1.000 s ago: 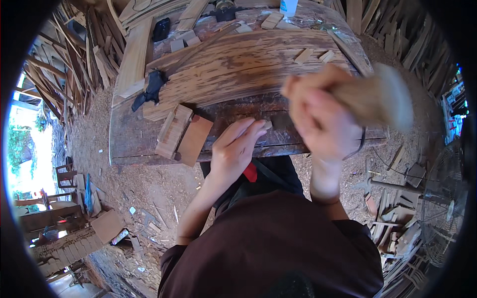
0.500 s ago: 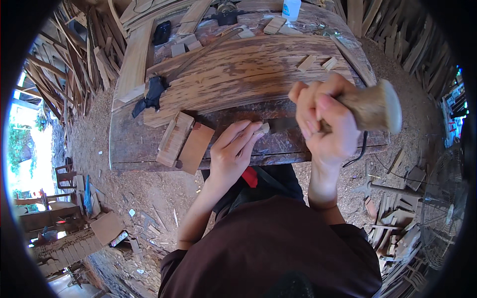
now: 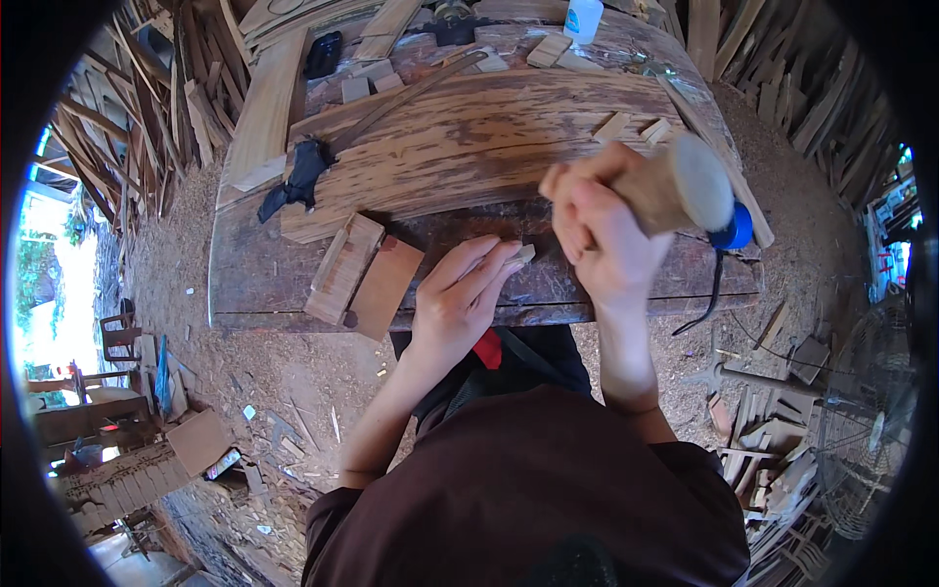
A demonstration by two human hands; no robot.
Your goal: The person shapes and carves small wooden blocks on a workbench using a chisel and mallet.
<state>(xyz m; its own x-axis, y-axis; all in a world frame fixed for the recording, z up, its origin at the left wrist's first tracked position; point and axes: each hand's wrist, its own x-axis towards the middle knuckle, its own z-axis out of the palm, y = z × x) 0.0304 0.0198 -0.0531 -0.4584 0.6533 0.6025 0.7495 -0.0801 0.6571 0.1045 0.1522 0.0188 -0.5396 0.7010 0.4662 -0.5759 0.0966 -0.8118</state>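
Note:
On the near edge of the workbench (image 3: 249, 293), my left hand (image 3: 458, 289) pinches a small pale wood block (image 3: 525, 253) between its fingertips. My right hand (image 3: 604, 230) is closed around a tool with a thick wooden handle (image 3: 675, 186), whose broad round end points up and right. Motion smears this hand, and no blade shows clearly beneath it. Left of my left hand lie a grooved wood block (image 3: 347, 264) and a flat brown piece (image 3: 387, 286), side by side.
A long grained board (image 3: 469, 137) spans the bench, bearing two small wood pieces (image 3: 613, 127) and a saw with a black-wrapped handle (image 3: 303, 176). A white bottle (image 3: 583, 22) stands at the back. To the right are a blue round object (image 3: 734, 227) and a black cord (image 3: 706, 308).
My right hand and its tool have shifted left, uncovering the blue object. The dark blade seen beside the block earlier no longer shows clearly. My left hand stays nearly in place.

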